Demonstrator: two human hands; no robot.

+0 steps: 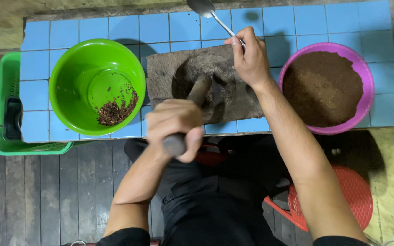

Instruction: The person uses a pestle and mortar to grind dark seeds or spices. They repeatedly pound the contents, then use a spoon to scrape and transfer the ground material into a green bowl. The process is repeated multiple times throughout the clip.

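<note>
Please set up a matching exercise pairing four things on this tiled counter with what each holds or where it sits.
Things:
1. green bowl
2. purple bowl
3. pestle
4. spoon

States:
A. gripped by the left hand, its tip in the stone mortar
B. filled with fine brown powder
C. held by the right hand
D. a few coarse brown bits at the bottom

Pairs: 1-D, 2-B, 3-A, 4-C
</note>
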